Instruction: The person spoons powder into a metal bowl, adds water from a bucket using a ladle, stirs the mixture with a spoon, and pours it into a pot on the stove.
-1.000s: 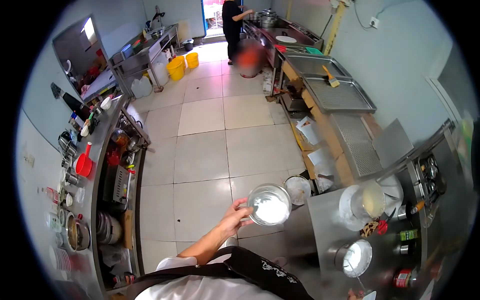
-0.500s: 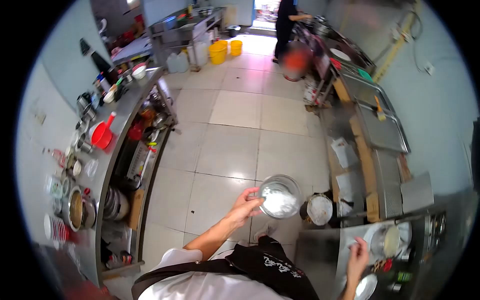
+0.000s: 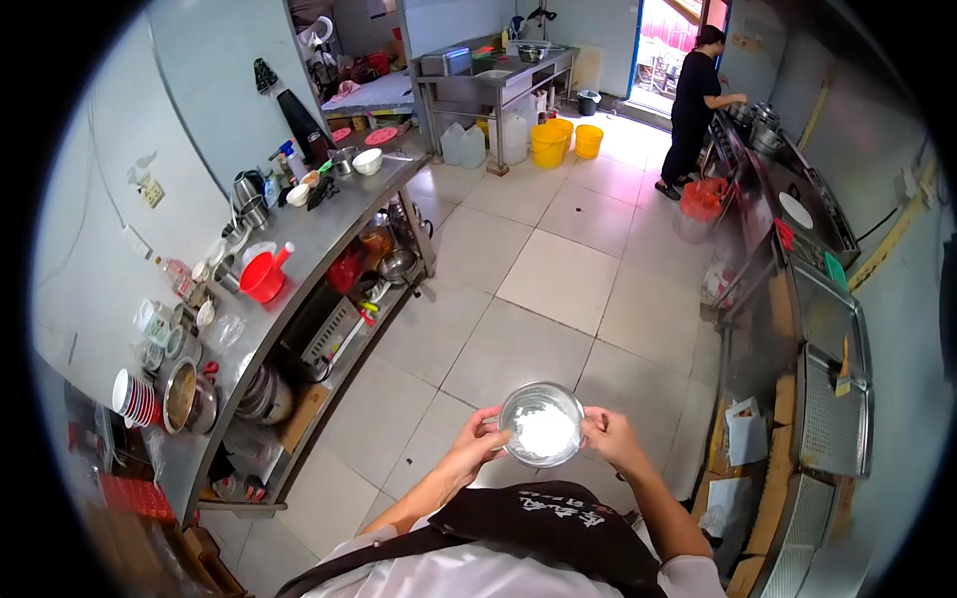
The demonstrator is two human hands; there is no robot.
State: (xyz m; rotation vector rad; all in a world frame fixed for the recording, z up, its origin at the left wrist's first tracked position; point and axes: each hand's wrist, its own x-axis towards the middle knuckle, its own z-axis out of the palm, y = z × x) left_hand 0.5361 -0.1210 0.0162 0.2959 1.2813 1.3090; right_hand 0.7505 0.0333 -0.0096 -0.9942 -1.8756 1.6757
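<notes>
A round metal bowl (image 3: pixel 541 425) with white powder in it is held up in front of my apron, over the tiled floor. My left hand (image 3: pixel 480 441) grips its left rim, fingers wrapped round the side. On the opposite rim, my right hand (image 3: pixel 610 436) closes with thumb and fingers. The bowl looks roughly level. Parts of my fingers behind the bowl are hidden.
At the left stands a steel counter (image 3: pixel 299 239) with a red ladle (image 3: pixel 263 276), a large pot (image 3: pixel 189 397) and stacked cups (image 3: pixel 136 397). Metal trays (image 3: pixel 835 414) line the right. A person (image 3: pixel 692 105) in black stands at the back stove, near yellow buckets (image 3: pixel 548 145).
My right hand has come from the right-hand worktop to the bowl and taken hold of its right rim. The view has turned left, so the worktop at lower right has left it.
</notes>
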